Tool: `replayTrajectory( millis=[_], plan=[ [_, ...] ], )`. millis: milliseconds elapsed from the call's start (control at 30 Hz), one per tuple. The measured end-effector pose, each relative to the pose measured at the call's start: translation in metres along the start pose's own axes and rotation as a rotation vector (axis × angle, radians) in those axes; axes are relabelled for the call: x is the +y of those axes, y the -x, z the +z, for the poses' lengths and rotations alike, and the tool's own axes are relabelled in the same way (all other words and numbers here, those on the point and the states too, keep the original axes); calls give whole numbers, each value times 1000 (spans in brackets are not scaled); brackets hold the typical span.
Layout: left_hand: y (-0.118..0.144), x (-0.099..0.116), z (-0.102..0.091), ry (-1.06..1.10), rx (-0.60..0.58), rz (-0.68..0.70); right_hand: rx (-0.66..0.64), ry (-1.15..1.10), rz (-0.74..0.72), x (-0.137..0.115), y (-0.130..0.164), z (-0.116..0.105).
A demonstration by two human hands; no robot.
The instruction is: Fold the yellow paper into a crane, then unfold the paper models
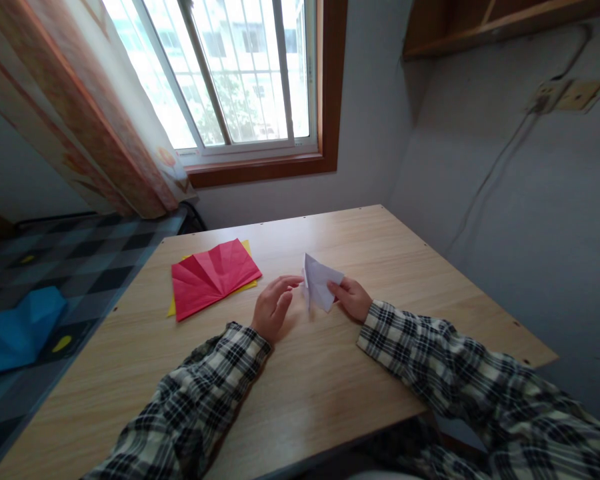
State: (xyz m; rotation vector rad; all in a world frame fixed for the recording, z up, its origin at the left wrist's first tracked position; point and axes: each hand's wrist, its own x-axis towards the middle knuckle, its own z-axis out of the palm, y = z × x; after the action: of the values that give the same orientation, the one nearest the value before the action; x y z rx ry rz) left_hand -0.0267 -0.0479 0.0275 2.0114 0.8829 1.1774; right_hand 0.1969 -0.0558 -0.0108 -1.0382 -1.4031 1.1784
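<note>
A folded sheet of white paper [323, 281] is held above the middle of the wooden table [330, 380]. My right hand [351, 297] pinches its right side between thumb and fingers. At the paper's left edge is my left hand [276, 305], its fingers stretched toward a narrow upright flap and the thumb apart from them. The fingertips reach the flap or come very close; I cannot tell whether they touch. Creased red paper [215, 277] lies to the left of my left hand, on top of yellow paper [247, 248] that shows at its edges.
Beyond the table's left side, blue folded paper [23, 327] rests on a checked cloth [105, 267]. A window [240, 80] and a curtain [105, 120] are behind the table. On the right wall, a cable [485, 177] runs down from a socket [550, 97].
</note>
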Motion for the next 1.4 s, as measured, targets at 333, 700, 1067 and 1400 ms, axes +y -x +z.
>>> replayTrajectory(
  millis=[333, 700, 1067, 1400],
  plan=[
    [-5, -17, 7, 2, 137, -64, -148, -106, -5, 8, -2, -4],
    [-7, -10, 9, 381, -38, -387, -264, -82, -5, 4, -4, -7],
    [-5, -12, 12, 493, 11, -462, -313, -22, -38, -4, -5, -7],
    [-5, -3, 14, 471, 107, -466, -188, -225, 201, -2, -3, -3]
  ],
)
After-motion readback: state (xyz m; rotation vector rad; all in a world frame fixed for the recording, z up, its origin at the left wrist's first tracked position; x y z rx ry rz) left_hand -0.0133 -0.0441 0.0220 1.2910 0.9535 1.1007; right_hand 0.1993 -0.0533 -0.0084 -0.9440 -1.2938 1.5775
